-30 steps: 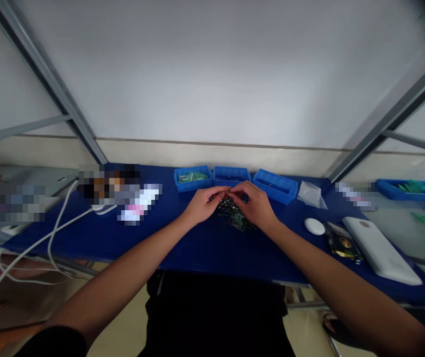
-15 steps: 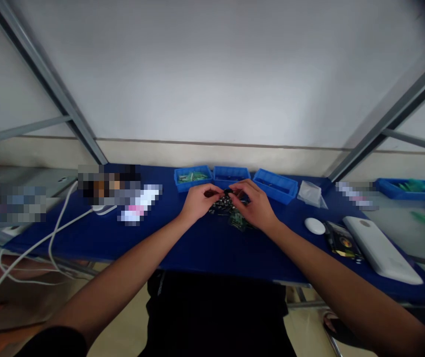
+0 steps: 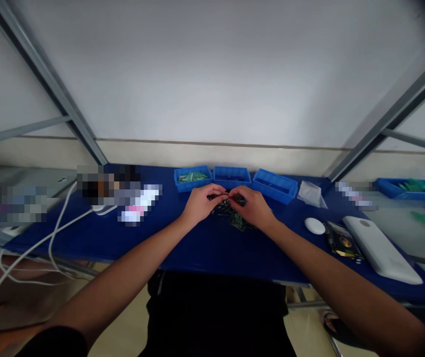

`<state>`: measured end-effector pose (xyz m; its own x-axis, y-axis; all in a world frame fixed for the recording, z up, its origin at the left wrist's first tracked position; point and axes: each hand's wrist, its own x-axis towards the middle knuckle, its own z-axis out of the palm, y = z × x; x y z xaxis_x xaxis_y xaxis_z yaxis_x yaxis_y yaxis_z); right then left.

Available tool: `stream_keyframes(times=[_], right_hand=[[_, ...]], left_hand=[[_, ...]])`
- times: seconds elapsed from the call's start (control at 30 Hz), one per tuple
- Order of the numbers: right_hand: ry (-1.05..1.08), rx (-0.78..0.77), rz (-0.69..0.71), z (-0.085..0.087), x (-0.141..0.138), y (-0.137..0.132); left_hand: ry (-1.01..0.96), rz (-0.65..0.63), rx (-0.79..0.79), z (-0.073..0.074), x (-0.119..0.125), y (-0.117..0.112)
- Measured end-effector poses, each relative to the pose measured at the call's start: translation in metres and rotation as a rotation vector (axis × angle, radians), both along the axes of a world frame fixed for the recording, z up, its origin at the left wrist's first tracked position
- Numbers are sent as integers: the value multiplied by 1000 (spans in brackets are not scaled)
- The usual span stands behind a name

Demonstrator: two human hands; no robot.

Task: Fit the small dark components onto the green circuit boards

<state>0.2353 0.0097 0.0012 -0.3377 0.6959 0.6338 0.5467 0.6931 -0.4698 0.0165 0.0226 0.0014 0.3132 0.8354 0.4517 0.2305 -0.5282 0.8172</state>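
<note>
Our left hand [image 3: 200, 204] and right hand [image 3: 252, 206] meet over the small-parts pile [image 3: 237, 221], both curled into pinches, likely for fine control; what they grasp, we cannot tell. Blue bins [image 3: 231, 184] stand just beyond the pile, presumably for easy reach.

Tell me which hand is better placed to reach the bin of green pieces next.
Likely the left: the left hand is close to that blue bin, while the right hand is farther off, near the pile of small parts.

White round object [image 3: 315, 226] | black packet [image 3: 342, 239] beside long white slab [image 3: 382, 250] (corners rounded) | white cables [image 3: 53, 232], crossed
</note>
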Motion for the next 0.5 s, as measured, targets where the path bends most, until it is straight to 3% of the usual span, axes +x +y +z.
stream_keyframes(times=[0.13,0.27,0.37,0.5], right_hand=[[7,-20,18,5,-1,-2],[37,56,-31,9,1,-1],[23,121,-108,11,7,4],[-107,219,-316,16,28,17]], left_hand=[[-14,-40,3,1,0,-1],[26,34,37,-1,-1,2],[126,84,83,-3,-2,5],[260,90,170,-6,-3,6]])
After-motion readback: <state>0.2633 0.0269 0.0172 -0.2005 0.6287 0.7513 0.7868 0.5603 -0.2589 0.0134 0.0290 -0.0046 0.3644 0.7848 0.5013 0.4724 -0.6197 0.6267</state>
